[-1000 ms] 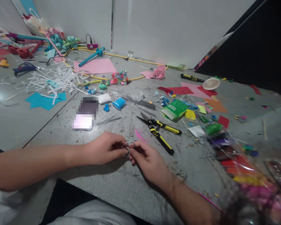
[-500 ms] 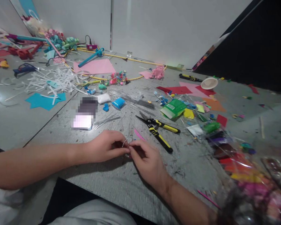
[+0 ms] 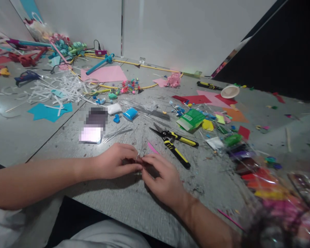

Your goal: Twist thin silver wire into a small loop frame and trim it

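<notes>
In the middle of the worktop my hands meet fingertip to fingertip. My left hand is closed in a pinch on a thin, shiny piece of bent wire, which curls up between the fingers. My right hand is against the same spot, its fingers curled around the wire's other side; its fingertips partly hide the wire. Just beyond the right fingers lies a pink strip. Yellow-and-black cutting pliers rest with their jaws apart, beyond my right hand. Loose straight wires lie beyond my left hand.
A lit phone, blurred out, lies to the left. White and blue clay packs sit past it, with a green packet further right. Shredded white paper strips spread at the left. Colourful bags crowd the right.
My right thumb has dropped slightly away from its index finger, and the fingers have shifted a little around the wire. My left hand stays nearly in place.
</notes>
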Demonstrator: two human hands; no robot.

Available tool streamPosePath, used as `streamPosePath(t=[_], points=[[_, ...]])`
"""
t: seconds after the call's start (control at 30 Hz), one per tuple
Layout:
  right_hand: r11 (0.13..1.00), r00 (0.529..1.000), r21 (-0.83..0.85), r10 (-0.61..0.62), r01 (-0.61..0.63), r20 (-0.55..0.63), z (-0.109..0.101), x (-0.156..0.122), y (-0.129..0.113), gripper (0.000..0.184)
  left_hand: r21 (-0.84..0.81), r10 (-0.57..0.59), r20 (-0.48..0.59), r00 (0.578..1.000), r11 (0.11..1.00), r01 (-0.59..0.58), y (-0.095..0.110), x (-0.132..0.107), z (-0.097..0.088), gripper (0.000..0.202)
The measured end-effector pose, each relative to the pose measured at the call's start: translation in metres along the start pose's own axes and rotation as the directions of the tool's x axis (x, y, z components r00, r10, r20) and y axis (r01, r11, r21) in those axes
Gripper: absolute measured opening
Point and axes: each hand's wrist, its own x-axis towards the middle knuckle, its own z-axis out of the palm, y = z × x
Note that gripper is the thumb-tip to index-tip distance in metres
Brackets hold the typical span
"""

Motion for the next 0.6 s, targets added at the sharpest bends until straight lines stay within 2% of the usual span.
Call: streamPosePath(t=[0.17, 0.3, 0.5, 0.6], points=[[1.0, 0.999, 0.002, 0.006, -0.006, -0.051, 0.0, 0.0, -0.001, 0.021, -0.004, -0.058, -0.037, 0.998, 0.998, 0.058, 0.004, 0.0, 0.003, 0.022], [0.999, 0.997, 0.02, 0.051, -0.05, -0.049, -0.002, 0.0, -0.003, 0.018, -0.165, -0.178, -0.047, 0.983, 0.972, 0.168, 0.006, 0.0, 0.005, 0.018], [0.997, 0.996, -0.001, 0.077, -0.078, -0.054, -0.004, 0.001, -0.004, 0.012, -0.422, -0.32, 0.019, 0.947, 0.856, 0.298, -0.001, -0.001, 0.011, 0.013], [0.998, 0.998, 0.007, 0.062, -0.062, -0.032, -0.004, 0.0, -0.004, 0.013, -0.569, -0.341, 0.044, 0.939, 0.764, 0.304, -0.004, -0.002, 0.015, 0.036]])
